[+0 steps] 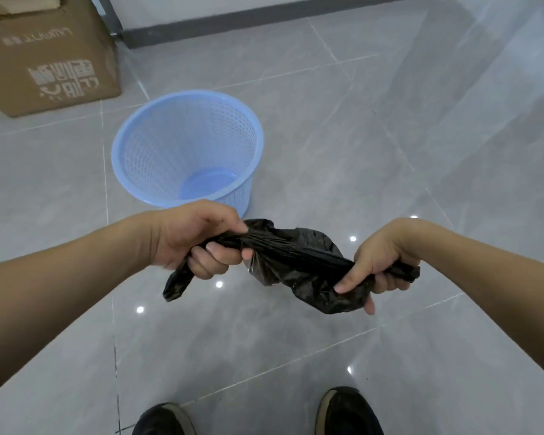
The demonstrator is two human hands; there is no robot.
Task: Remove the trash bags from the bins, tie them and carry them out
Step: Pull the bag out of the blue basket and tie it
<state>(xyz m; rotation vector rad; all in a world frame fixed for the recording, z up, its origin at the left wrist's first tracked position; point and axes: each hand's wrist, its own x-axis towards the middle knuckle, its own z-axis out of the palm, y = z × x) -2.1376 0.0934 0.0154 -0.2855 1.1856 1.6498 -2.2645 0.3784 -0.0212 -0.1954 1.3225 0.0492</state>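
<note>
Black trash bag [299,255]: left hand [195,240] and right hand [380,262] gripping twisted ends, fingers curled; blue bin [157,146] standing unlined behind.

Crinkled thin black plastic bag [299,255], perforated glossy blue plastic bin [187,149], matt cardboard box [47,58], polished grey tiles [390,136]

Both forearms reach forward, left hand [198,243] and right hand [380,265] each fisted in a tight grip, well apart
</note>
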